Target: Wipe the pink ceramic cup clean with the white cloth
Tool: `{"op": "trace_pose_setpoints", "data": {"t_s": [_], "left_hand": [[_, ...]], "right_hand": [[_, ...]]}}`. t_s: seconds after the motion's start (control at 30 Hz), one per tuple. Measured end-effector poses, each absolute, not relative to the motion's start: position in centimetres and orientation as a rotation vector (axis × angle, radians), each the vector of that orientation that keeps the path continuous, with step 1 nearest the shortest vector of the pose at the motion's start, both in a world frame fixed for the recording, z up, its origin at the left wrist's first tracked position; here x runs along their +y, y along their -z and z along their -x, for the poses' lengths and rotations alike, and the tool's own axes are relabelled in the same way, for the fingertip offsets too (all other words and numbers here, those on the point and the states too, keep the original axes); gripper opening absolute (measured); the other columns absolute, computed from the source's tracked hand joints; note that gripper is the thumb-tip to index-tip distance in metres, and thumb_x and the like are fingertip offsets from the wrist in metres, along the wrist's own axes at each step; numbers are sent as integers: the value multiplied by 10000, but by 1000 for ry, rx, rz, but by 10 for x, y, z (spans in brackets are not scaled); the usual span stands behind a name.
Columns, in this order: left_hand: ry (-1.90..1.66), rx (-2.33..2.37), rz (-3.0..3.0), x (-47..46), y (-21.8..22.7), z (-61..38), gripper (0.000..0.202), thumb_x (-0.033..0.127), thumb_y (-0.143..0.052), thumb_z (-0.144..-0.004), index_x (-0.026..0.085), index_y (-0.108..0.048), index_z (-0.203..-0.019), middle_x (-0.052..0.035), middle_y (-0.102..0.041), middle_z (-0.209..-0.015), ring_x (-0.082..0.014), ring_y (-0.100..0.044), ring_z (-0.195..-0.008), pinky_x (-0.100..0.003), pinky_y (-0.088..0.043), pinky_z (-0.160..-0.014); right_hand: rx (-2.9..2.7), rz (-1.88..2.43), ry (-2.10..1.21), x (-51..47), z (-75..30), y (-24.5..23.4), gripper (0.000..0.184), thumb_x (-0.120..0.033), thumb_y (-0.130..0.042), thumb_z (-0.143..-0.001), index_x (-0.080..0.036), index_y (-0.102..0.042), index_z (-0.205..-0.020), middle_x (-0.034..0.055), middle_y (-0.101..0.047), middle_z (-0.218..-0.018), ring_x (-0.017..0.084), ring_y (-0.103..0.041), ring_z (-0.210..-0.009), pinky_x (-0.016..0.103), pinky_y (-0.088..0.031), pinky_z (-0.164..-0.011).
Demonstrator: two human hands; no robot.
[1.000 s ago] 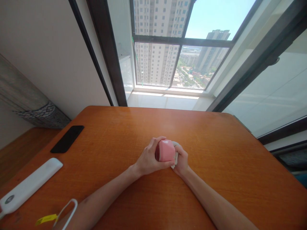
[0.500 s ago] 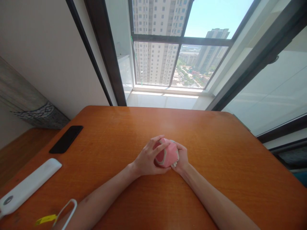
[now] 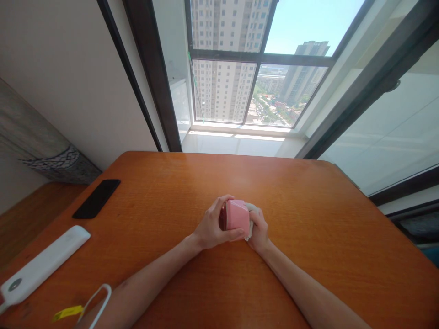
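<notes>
Nearest, at the orange wooden table's (image 3: 325, 274) near-left corner, lies a white cord loop (image 3: 98, 299) with a yellow tag (image 3: 66, 313), then a long white flat device (image 3: 44, 264) by the left edge. Mid-table, the left hand (image 3: 210, 227) and right hand (image 3: 259, 230) clamp curled fingers on a pink rounded box-shaped object (image 3: 237, 214). A flat black phone (image 3: 96, 198) lies farther left. Bare wood runs to the far and right edges.

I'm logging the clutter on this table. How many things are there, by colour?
Pink: 1, the pink block held by the left hand and the right hand.
Black: 1, the phone.
White: 2, the long white bar and the white loop.
Yellow: 1, the tag.
Uncounted: a whitish scrap against the right hand.
Total: 5.
</notes>
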State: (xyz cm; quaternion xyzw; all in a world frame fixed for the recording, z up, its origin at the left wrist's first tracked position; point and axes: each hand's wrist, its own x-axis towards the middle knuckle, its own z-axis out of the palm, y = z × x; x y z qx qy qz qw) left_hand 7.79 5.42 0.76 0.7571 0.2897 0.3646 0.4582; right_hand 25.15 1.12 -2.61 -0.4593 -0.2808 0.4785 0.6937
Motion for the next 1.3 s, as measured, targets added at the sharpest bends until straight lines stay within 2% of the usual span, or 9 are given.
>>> {"op": "trace_pose_setpoints", "data": {"t_s": [0.1,0.23,0.4,0.5,0.63,0.83,1.0,1.1,1.3], "left_hand": [[-882,636,-1780,57,-4,-76,861,603,-845,-800,234,-466,-1480,-97,-702,-1293,-244,-685,-1021,-370,-573,-914],[-858,528,-1709,59,-8,-73,830,668,-789,-829,201,-504,-1453,-115,-723,-1288,-273,-688,-1069,-384,-546,-963],[-643,300,-1467,63,-15,-69,879,787,-733,-804,183,-572,-1423,-147,-738,-1312,-332,-710,-1148,-419,-554,-996],[-603,266,-1373,63,-13,-69,876,795,-722,-806,174,-593,-1410,-155,-733,-1326,-350,-710,-1186,-427,-561,-1006],[-635,273,-1326,62,-7,-72,869,779,-725,-836,193,-554,-1455,-158,-716,-1380,-355,-714,-1216,-425,-562,-1027],[-738,358,-1394,61,0,-72,986,755,-784,-805,232,-455,-1573,-160,-715,-1383,-334,-720,-1182,-408,-580,-986],[-903,461,-1576,59,4,-71,1042,737,-820,-779,212,-441,-1595,-150,-698,-1350,-318,-702,-1158,-441,-568,-1043],[-976,520,-1751,59,11,-71,1087,712,-848,-748,233,-406,-1618,-140,-670,-1336,-304,-698,-1125,-449,-582,-1030],[-1199,487,-2219,65,19,-67,1199,672,-910,-684,291,-329,-1661,-186,-497,-1508,-389,-589,-1368,-542,-548,-1138]], "right_hand": [[-777,1082,-849,3,-247,24,144,-297,-724,-739,-238,-694,-611,-1,-617,-683,183,-502,-658,325,-421,-612],[-1068,1048,-809,-4,-248,12,302,-303,-698,-722,-247,-544,-469,-33,-431,-488,132,-334,-504,326,-295,-543],[-1555,938,-609,-10,-247,4,247,-268,-692,-592,-281,-517,-417,-37,-405,-414,121,-274,-456,324,-214,-545],[-1688,890,-471,-13,-243,3,243,-229,-686,-589,-284,-518,-422,-36,-407,-409,119,-248,-442,318,-180,-536],[-1629,937,-493,-13,-239,-4,374,-296,-695,-741,-275,-494,-427,-24,-392,-418,131,-278,-454,327,-197,-541],[-1391,1014,-718,-15,-234,-11,526,-391,-581,-963,-226,-491,-472,-10,-452,-454,123,-375,-458,306,-264,-526],[-903,1118,-1042,-10,-232,-1,373,-394,-683,-833,-225,-522,-543,-38,-426,-508,114,-306,-499,275,-250,-470],[-747,1086,-1111,-1,-235,2,235,-356,-728,-751,-211,-616,-602,-29,-510,-576,123,-360,-549,267,-328,-496],[-571,1014,-1252,12,-242,0,215,-387,-813,-692,-199,-709,-682,-20,-637,-633,132,-474,-571,265,-459,-550]]}}
